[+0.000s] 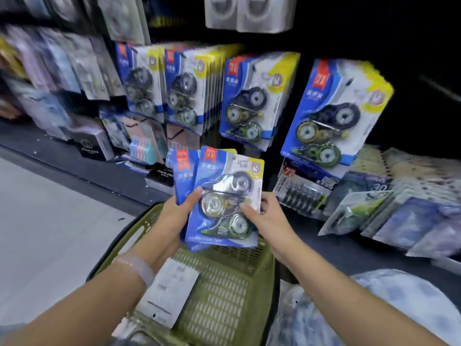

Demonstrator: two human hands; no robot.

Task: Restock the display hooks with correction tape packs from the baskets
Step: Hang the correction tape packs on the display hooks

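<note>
Packs (pixel 224 198) of correction tape sit fanned in both our hands above the green basket (pixel 224 283), the left hand (pixel 174 216) gripping the stack's left edge and the right hand (pixel 264 216) pinching the front pack's right side. Rear packs are mostly hidden behind the front one. More hang on the display (pixel 249 101), blurred at left, their hooks not visible.

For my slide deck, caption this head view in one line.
Both hands hold correction tape packs above a green basket.
</note>
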